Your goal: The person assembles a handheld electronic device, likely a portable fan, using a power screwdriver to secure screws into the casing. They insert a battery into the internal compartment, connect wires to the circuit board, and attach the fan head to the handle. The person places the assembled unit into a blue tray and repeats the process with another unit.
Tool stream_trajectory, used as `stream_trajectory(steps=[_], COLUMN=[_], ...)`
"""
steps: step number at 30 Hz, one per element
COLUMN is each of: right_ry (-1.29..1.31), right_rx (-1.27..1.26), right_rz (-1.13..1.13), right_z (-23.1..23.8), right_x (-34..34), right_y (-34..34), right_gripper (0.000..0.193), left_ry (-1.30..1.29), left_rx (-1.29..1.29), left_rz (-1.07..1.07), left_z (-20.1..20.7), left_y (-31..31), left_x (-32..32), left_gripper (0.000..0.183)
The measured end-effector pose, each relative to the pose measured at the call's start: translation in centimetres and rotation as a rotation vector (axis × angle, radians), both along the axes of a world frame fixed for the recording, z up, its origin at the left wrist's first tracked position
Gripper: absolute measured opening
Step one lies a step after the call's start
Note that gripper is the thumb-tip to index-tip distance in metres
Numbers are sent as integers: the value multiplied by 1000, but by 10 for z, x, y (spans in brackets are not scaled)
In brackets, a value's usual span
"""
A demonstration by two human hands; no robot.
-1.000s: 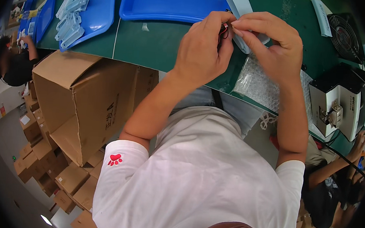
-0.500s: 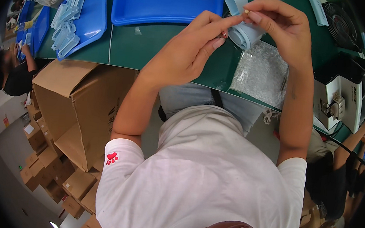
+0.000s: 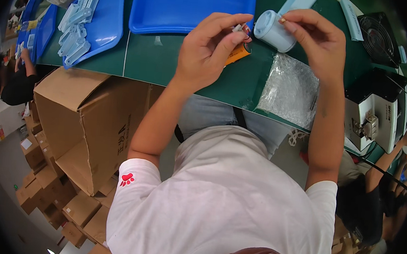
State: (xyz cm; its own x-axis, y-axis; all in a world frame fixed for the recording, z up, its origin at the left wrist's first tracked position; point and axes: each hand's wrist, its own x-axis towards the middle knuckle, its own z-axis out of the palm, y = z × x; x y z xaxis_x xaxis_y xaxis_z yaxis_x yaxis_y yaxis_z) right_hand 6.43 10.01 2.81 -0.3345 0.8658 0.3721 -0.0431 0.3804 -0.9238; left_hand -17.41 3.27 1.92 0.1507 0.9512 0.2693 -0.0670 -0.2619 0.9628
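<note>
My right hand (image 3: 313,37) holds a pale blue cylinder-shaped part (image 3: 274,31) by its rim, tilted above the green table (image 3: 170,62). Just left of it, my left hand (image 3: 209,48) pinches a small item with an orange body (image 3: 237,54) and a pale tip between thumb and fingers. The two hands are a short way apart. Under my right wrist lies a clear bubble-wrap bag (image 3: 290,91), flat on the table.
A blue tray (image 3: 184,6) lies beyond my hands. Another blue tray (image 3: 94,20) at the left holds several pale blue parts. An open cardboard box (image 3: 88,127) stands left of my lap. A white machine (image 3: 374,119) and black fan (image 3: 377,38) sit right. Other people work at both sides.
My hands, joined around the pale blue part a second ago, have drawn apart. The right hand keeps the cylinder, and the left now holds the orange item separately.
</note>
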Motion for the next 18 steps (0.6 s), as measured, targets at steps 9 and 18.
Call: stream_trajectory(steps=[9,18], right_ry=[-229,-236], right_rx=[326,600], right_rz=[-252,-395], right_z=[4,2], right_x=[-53,-65], right_y=[-29,-24], right_gripper=[18,14], left_ry=[12,-169], left_rx=[-125,-208], left_rz=[166,162], left_z=[-8,-11], left_y=[-3,-9], left_x=[6,16], left_gripper=[36,41])
